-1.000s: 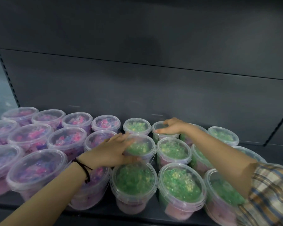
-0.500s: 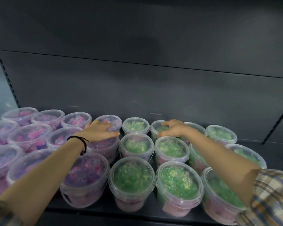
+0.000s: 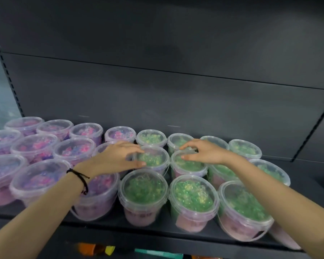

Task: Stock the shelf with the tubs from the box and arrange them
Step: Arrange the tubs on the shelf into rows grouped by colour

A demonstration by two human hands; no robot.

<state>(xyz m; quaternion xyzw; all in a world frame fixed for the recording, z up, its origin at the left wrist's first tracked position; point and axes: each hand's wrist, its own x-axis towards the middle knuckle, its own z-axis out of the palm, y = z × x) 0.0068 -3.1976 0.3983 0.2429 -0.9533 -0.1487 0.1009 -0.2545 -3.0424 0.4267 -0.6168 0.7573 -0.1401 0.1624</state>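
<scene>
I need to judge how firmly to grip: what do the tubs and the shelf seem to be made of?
Each tub: thin, clear, glossy plastic by the look. The green or pink contents show through lid and wall, and the lids catch glare. Shelf: dark, matte, probably painted metal. The slotted upright suggests that, though it is not certain.

You are handling tubs of thin, clear plastic, smooth and glossy, and their see-through lids are catching pale glare along the shelf's front edge. Your left hand is gripping the slick lid rim of a green tub. Your right hand is pinching the rim of the next green tub. The shelf and its back panel are looking like matt, dark painted metal. A braided black cord bracelet is sitting on your left wrist.
</scene>
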